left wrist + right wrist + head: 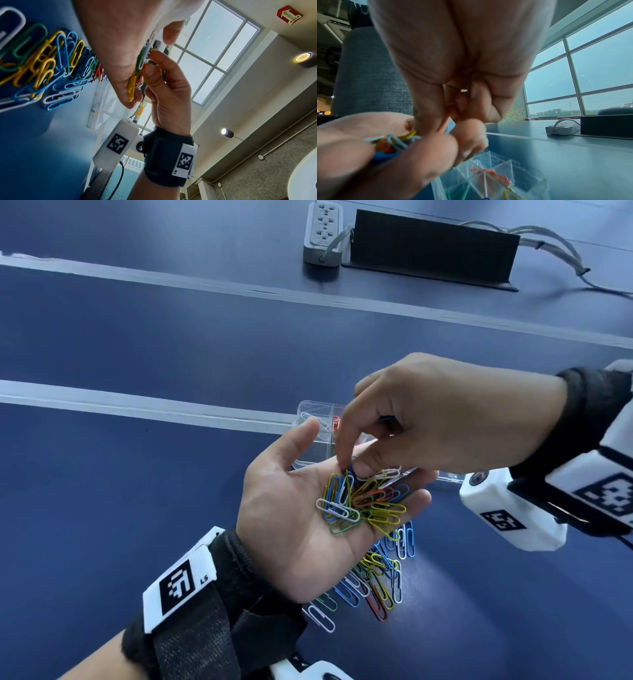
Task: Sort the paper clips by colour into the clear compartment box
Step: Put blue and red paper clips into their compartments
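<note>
My left hand [291, 508] lies palm up above the blue table, fingers fairly straight, carrying a heap of coloured paper clips [363, 505]. My right hand [351, 470] reaches down from the right, index finger and thumb pinching a clip at the heap's far edge; its colour is hidden. Behind both hands the clear compartment box [315, 419] holds white clips [313, 419] and red clips [336, 424]; most of it is covered. The right wrist view shows the box [496, 161] with red clips [498, 175] under the left hand's fingers [368, 162]. A loose clip pile [373, 580] lies under the left hand.
A white power strip [323, 231] and a black cable cover [431, 248] with grey cables [555, 244] sit at the table's far side. Two pale strips [137, 405] cross the table. A white wrist camera [510, 508] hangs below my right wrist.
</note>
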`<state>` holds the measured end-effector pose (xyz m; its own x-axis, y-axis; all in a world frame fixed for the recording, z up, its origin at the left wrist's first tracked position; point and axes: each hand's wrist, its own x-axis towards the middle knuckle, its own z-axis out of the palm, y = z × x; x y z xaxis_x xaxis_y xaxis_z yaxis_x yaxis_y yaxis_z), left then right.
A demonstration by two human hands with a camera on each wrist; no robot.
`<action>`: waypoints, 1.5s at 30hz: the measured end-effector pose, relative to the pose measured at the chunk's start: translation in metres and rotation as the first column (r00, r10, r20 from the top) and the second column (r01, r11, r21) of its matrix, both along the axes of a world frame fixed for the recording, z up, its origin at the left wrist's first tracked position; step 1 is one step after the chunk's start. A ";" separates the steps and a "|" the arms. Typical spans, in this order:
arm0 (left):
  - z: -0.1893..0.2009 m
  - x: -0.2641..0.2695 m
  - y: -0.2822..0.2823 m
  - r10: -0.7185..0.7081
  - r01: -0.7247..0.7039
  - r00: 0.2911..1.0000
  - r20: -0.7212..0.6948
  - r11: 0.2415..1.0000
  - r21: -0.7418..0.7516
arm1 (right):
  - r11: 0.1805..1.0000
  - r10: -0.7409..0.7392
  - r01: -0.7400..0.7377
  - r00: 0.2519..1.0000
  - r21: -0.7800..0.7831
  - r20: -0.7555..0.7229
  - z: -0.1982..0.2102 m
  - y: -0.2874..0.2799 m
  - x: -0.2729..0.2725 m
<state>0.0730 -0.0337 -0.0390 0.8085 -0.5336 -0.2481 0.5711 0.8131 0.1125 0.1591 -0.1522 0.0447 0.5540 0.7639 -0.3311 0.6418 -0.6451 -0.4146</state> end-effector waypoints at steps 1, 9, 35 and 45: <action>0.000 0.000 0.000 -0.001 0.001 1.000 0.001 1.000 0.005 | 1.000 0.005 -0.005 1.000 0.005 0.009 0.000 0.000 0.000; 0.001 0.000 0.001 0.004 -0.004 1.000 0.011 0.999 0.044 | 0.999 -0.016 0.017 0.999 -0.033 0.033 -0.002 0.000 -0.001; 0.004 0.001 -0.001 0.022 -0.021 1.000 -0.010 0.998 0.067 | 0.981 -0.171 0.190 0.953 0.051 -0.252 0.009 -0.011 0.008; 0.004 0.000 0.000 0.016 -0.016 1.000 -0.005 0.997 0.073 | 0.978 -0.204 0.206 0.978 0.022 -0.049 0.003 -0.013 0.003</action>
